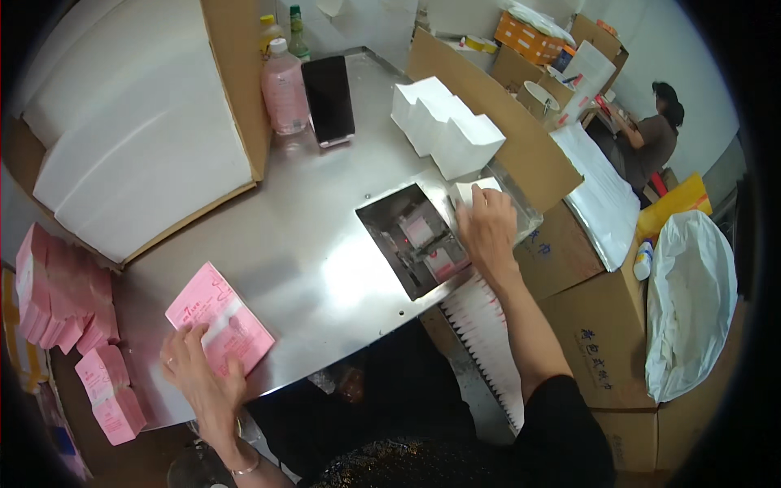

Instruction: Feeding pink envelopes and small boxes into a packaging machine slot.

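Observation:
At the table's near left edge, my left hand (pixel 202 378) lies with fingers and thumb spread on the lower end of a flat stack of pink printed wrappers (pixel 248 329). Over to the right, my right hand (pixel 490 232) has its fingers bent around a small stack of folded white tissues (pixel 480 189), partly hidden by the hand. Just left of that hand is a rectangular opening (pixel 399 260) in the metal tabletop, with machine parts and pinkish pieces inside. Tall white tissue stacks (pixel 447 126) stand behind my right hand.
More pink bundles (pixel 65 293) are piled at the left. A large carton of white paper (pixel 146 122) fills the far left, beside a bottle of pink liquid (pixel 285 89) and a dark phone (pixel 329 102). Cartons (pixel 590 333) and a white bag (pixel 691 301) stand right; another person (pixel 655 138) sits beyond.

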{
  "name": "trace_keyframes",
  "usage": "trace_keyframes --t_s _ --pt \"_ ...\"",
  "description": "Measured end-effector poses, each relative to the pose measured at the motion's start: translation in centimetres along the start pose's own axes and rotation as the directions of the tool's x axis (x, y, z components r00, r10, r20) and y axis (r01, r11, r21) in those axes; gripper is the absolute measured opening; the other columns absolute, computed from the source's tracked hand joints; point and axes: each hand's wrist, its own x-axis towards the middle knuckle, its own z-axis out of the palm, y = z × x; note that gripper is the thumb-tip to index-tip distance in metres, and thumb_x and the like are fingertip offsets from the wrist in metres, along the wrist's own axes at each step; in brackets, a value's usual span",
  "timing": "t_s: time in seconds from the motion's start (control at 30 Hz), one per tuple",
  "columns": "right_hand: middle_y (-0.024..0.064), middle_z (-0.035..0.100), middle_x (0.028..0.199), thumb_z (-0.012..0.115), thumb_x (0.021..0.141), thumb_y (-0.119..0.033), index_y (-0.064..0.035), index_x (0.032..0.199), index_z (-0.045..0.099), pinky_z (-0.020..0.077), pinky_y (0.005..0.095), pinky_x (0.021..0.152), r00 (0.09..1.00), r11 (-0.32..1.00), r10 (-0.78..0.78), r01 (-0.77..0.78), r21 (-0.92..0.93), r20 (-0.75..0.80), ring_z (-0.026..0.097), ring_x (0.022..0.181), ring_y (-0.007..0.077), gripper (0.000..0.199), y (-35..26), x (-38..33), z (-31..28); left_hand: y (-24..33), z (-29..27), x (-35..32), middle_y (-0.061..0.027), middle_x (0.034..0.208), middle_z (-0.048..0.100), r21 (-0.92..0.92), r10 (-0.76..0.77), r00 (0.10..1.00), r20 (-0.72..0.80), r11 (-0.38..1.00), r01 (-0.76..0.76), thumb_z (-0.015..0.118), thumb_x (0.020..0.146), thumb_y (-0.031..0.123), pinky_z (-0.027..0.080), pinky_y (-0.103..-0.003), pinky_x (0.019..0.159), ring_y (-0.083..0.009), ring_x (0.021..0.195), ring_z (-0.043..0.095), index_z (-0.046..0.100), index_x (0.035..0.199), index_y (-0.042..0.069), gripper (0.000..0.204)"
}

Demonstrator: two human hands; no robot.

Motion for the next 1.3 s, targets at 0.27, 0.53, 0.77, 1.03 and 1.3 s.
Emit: trace_keyframes --t_s 0.27,0.53,0.77,1.03,1.3 --pt "0.0144 0.059 0.093 0.064 0.087 -0.015 0.0008 0.092 0.069 0.0451 0.0476 0.079 0.980 0.993 0.075 -0.091 0.081 0.182 0.057 0.094 0.0329 0.018 2.5 -0.8 2.5 2.5 1.0 1.6 -0.0152 0.093 0.055 -0.338 0.036 0.995 0.096 0.941 -0.001 0.059 0.084 0.000 0.042 -0.045 0.087 -0.0338 0.091 0.053 0.059 0.100 0.003 0.017" --pt "0.0111 0.063 0.105 0.064 0.086 -0.012 -0.0039 0.112 0.069 0.0449 0.0457 0.082 0.992 0.978 0.095 -0.109 0.178 0.085 0.058 0.101 0.0303 0.027 3.9 -1.9 4.1 13.7 9.1 1.4 -0.0172 0.097 0.052 -0.624 0.494 0.869 0.016 0.684 -0.378 0.066 0.078 0.000 0.045 -0.045 0.077 -0.0358 0.090 0.053 0.058 0.097 0.002 0.020" --pt "0.0104 0.065 0.098 0.063 0.089 -0.016 -0.0043 0.097 0.074 0.0437 0.0454 0.079 0.976 0.968 0.131 -0.164 0.191 0.174 0.059 0.097 0.0297 0.018 4.3 -0.9 3.5 12.5 9.4 1.0 -0.0129 0.096 0.052 -0.549 0.481 0.875 0.052 0.746 -0.377 0.071 0.079 0.005 0.040 -0.042 0.075 -0.0296 0.087 0.050 0.058 0.094 0.006 0.020" --pt "0.0155 0.067 0.109 0.061 0.078 0.004 -0.0012 0.121 0.064 0.0494 0.0465 0.082 0.992 0.937 -0.051 0.086 0.340 -0.112 0.063 0.097 0.0350 0.044 1.9 -2.0 2.8 12.5 9.3 1.5 -0.0172 0.107 0.056 -0.603 0.497 0.866 0.049 0.706 -0.371 0.071 0.076 0.006 0.044 -0.042 0.082 -0.0341 0.101 0.053 0.059 0.102 0.002 0.029" --pt "0.0195 0.063 0.099 0.065 0.077 -0.021 0.0027 0.104 0.065 0.0271 0.0693 0.112 0.778 0.800 -0.566 0.436 0.412 0.273 0.065 0.096 0.0349 0.036 -9.8 -5.0 -1.7 12.5 8.7 1.7 -0.0252 0.145 0.045 -0.395 0.354 0.917 0.183 0.881 -0.261 0.081 0.063 0.029 0.040 -0.054 0.096 -0.0458 0.134 0.042 0.052 0.135 0.002 0.083"
